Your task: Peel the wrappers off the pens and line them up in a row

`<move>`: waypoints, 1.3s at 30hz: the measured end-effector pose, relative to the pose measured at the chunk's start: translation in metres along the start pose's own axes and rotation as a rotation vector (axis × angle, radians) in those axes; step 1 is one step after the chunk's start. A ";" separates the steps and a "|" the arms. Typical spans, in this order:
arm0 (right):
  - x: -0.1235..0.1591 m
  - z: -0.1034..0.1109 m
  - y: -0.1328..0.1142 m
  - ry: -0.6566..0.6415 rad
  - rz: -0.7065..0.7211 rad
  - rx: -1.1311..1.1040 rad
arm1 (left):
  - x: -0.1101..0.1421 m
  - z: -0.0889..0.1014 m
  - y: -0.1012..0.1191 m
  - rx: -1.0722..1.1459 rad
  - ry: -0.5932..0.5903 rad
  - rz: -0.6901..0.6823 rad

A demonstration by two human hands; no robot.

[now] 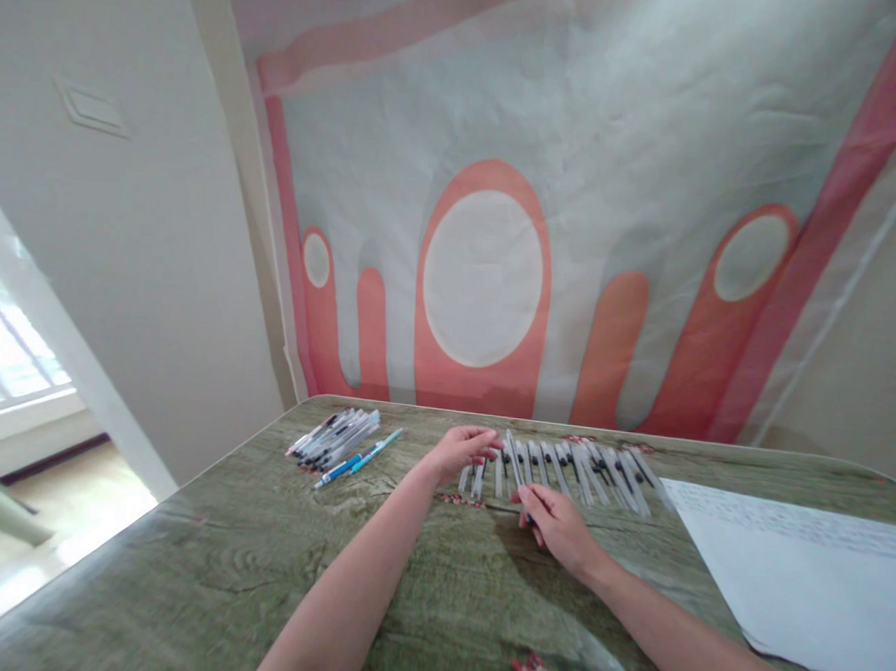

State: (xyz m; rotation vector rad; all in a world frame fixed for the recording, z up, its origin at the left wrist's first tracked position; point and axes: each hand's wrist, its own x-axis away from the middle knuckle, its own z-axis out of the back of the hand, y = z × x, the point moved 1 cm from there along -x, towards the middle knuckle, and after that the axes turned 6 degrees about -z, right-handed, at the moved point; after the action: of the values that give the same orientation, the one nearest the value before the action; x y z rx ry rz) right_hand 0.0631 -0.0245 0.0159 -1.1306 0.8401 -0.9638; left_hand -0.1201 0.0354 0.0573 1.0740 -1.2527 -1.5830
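Note:
My right hand (554, 526) is closed on the lower end of a clear pen (515, 459), which points up and away from me. To its left, my left hand (468, 452) reaches in with its fingers stretched out, their tips close beside the pen's upper end. Whether they touch it I cannot tell. Under and beyond both hands lies a row of clear pens (595, 473) with dark parts, set side by side on the wood-patterned table (293, 568). Part of that row is hidden behind my hands.
Left of my hands lies a pile of pens (345, 435), with a blue pen (340, 470) and a light-blue pen (378, 449) beside it. A large written sheet of paper (817, 585) covers the right side. A wall with a red-patterned covering (479, 387) rises behind the table.

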 end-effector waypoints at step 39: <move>-0.003 0.003 0.002 0.125 0.027 -0.020 | 0.001 -0.006 0.003 0.363 0.072 0.039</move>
State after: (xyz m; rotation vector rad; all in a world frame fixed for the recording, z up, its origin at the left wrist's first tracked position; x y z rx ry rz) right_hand 0.0655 -0.0205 0.0149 -1.0819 0.9656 -1.0139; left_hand -0.1139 0.0327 0.0589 1.3091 -1.5389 -1.3037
